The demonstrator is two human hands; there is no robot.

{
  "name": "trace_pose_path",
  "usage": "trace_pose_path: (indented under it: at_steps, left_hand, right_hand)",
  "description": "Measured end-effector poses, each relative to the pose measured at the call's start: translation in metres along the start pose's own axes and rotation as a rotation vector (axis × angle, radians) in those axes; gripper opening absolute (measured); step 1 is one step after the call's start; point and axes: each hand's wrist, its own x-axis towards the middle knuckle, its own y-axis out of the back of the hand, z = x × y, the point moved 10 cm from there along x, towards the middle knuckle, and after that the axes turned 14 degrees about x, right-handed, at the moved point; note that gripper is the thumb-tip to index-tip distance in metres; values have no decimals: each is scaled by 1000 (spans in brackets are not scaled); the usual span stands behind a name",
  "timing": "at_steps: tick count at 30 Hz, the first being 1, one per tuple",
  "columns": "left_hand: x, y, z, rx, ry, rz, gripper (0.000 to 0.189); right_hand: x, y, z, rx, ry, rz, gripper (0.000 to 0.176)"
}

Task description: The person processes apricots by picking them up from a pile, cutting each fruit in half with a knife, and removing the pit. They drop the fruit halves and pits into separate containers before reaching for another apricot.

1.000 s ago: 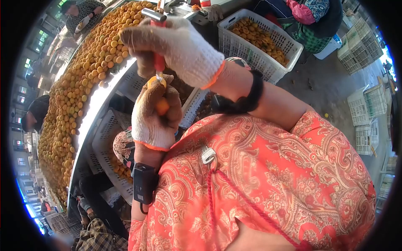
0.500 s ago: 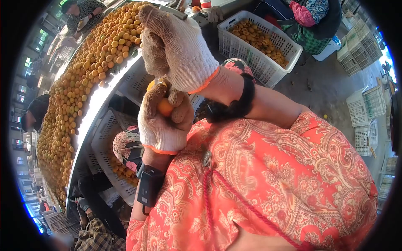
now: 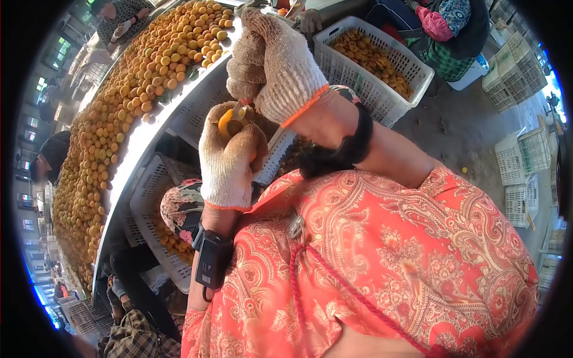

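My left hand (image 3: 230, 161), in a stained white knit glove, is wrapped round an orange apricot (image 3: 230, 123) that looks cut open. Above it my right hand (image 3: 271, 62), gloved too, is closed on a small knife (image 3: 240, 111), whose short blade touches the fruit. Most of the knife's handle is hidden by the fingers. Both hands are beside the edge of a long sorting table (image 3: 134, 138), on which whole apricots (image 3: 128, 89) are heaped.
A white crate (image 3: 418, 83) of halved apricots stands at the upper right, near a person in checked green (image 3: 444, 56). Another crate (image 3: 146, 203) is below the table. Other people sit at the left. Stacked crates (image 3: 516, 65) are far right.
My right hand has moved right and slightly down. My left hand has turned, and the cut fruit with the blade at it now shows more clearly.
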Motion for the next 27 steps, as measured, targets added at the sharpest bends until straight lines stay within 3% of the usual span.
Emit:
trace_pose_path:
  at_steps: [4,6,7,9,10,12,13,16,17,19,23,25,27]
  left_hand:
    - [12,1,-1,191,-130,-82,30]
    - [19,4,10,522,-293,16,30]
    - [19,4,12,522,-293,15,30]
    - [22,-1,4,301,-108,-66,29]
    - [21,-2,10,301,-109,-69,29]
    - [15,-8,-1,-44,109,-139,27]
    - [15,-11,1,-45,111,-141,27]
    - [11,-8,-12,-291,255,28,23]
    - [10,-6,-14,-293,255,29,23]
    - [6,-20,-19,-466,298,-165,40]
    - [5,-27,-23,-676,336,-353,40]
    - [1,-39,-10,-720,222,-584,42]
    - [0,-42,-11,-739,208,-595,44]
  right_hand:
    - [7,7,-2,-7,3,-8,17]
    - [9,20,-7,-46,80,154,18]
    - [11,21,-7,-46,81,155,18]
    - [16,19,-9,70,85,112,20]
    - [16,19,-10,70,88,112,20]
    - [12,13,-10,13,57,75,22]
    - [9,9,-9,13,58,78,22]
    - [3,-2,-7,-102,132,54,23]
    - [3,-2,-7,-103,130,54,23]
    - [2,-9,-4,-117,126,-13,24]
    - [-4,-18,-10,-321,287,-71,28]
    - [-2,-26,12,26,45,-197,32]
    - [-4,-31,17,-40,29,-173,33]
